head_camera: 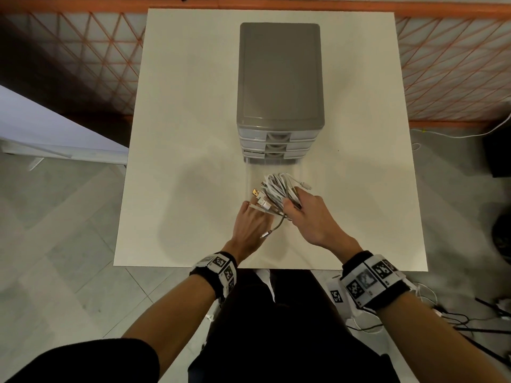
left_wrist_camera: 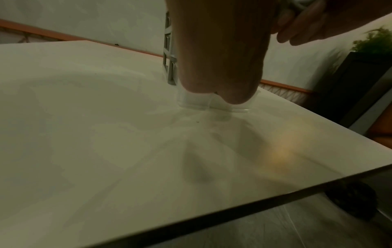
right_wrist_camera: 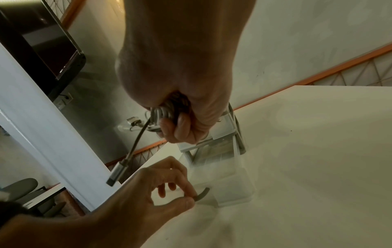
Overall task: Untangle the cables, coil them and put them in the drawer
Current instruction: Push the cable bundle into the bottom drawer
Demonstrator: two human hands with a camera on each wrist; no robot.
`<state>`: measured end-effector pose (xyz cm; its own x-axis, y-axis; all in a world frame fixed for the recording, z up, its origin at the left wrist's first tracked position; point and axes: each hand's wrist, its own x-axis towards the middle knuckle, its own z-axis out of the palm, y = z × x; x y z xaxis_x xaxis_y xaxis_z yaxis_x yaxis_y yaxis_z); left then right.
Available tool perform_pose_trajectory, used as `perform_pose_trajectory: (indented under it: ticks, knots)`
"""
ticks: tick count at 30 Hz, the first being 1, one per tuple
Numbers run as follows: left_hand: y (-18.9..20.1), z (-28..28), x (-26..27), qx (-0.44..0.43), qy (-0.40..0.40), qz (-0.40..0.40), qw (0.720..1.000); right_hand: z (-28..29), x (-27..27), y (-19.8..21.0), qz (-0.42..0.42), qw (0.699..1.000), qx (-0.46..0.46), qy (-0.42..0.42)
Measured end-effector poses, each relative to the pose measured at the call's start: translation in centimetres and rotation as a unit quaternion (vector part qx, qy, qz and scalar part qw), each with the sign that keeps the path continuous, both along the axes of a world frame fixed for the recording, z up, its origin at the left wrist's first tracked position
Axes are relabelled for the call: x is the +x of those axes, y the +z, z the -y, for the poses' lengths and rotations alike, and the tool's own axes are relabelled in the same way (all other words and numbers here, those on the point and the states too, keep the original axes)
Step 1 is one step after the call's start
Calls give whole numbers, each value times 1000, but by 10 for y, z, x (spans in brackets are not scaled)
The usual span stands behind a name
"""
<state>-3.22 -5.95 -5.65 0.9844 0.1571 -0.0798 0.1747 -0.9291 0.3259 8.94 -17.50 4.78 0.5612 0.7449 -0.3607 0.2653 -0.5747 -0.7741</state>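
The right hand (head_camera: pixel 309 217) fingers clamp the coiled cables (head_camera: pixel 278 189) above the open bottom drawer (right_wrist_camera: pixel 224 189), whose front the left hand (head_camera: pixel 253 225) fingers pinch, so only stowing seems left

A white table (head_camera: pixel 193 134) stands on a grey tile floor (head_camera: pixel 55 217). A grey box of drawers (head_camera: pixel 279 78) sits on the table, a bit toward 12 o'clock from the middle. Its fronts face 6 o'clock. The bottom drawer (head_camera: pixel 272 168) is clear and pulled out toward 6 o'clock. It is blurry. It rests low over the table top.
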Motion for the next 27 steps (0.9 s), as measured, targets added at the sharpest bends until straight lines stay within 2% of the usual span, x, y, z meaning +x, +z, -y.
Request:
perform_pose_trajectory:
  ticks: [4, 7, 12, 15, 18, 21, 23, 27]
  knots:
    - [4, 0, -7, -37, 7, 36, 999, 0, 1, -3, 1, 1000, 8, -7]
    - [16, -9, -10, -55, 45, 105, 992, 2, 0, -5, -7, 999, 23, -27]
    - [73, -71, 12, -61, 164, 281, 944, 0, -3, -9, -14, 998, 23, -49]
    - [114, -106, 42, -53, 147, 329, 931, -5, 2, -14, -4, 999, 14, -49]
    - [137, -125, 69, -30, 66, 330, 941, -13, 12, -18, 10, 999, 3, -49]
    - [135, -138, 83, -4, -8, 265, 964, -24, 22, -31, 44, 998, -39, -6]
    - [127, -142, 86, -9, -33, 240, 970, -32, 27, -40, 58, 997, -59, 6]
    - [116, -141, 85, -37, -41, 251, 967, -48, 27, -49, 117, 981, -150, 42]
